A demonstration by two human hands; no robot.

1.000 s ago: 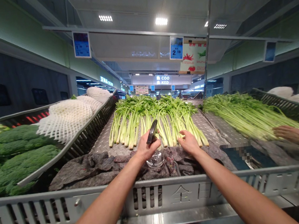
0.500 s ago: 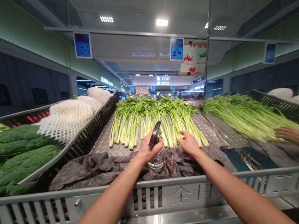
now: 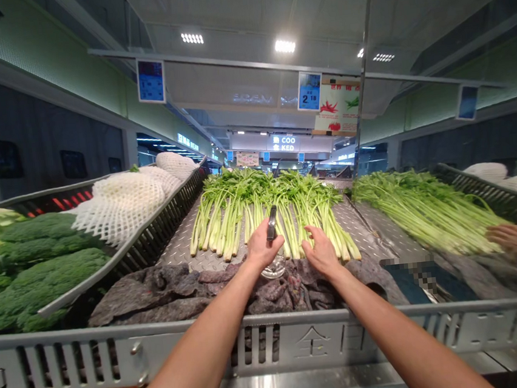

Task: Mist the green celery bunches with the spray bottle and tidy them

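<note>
Both arms (image 3: pixel 199 340) extend: left hand (image 3: pixel 262 243) wrapped around spray bottle (image 3: pixel 271 224), right hand (image 3: pixel 322 250) half-open, empty, near celery (image 3: pixel 224 221); left crate (image 3: pixel 152 233) holds broccoli (image 3: pixel 48 284).

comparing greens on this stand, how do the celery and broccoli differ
The celery has long, pale stalks with leafy tops, while the broccoli forms compact, rounded, dark heads. The celery lies in a row on the patterned sheet; the broccoli sits left of it, beyond the slatted wall. The celery has the right hand close by, whereas the broccoli has no hand near it. Both are green and unwrapped.
</note>
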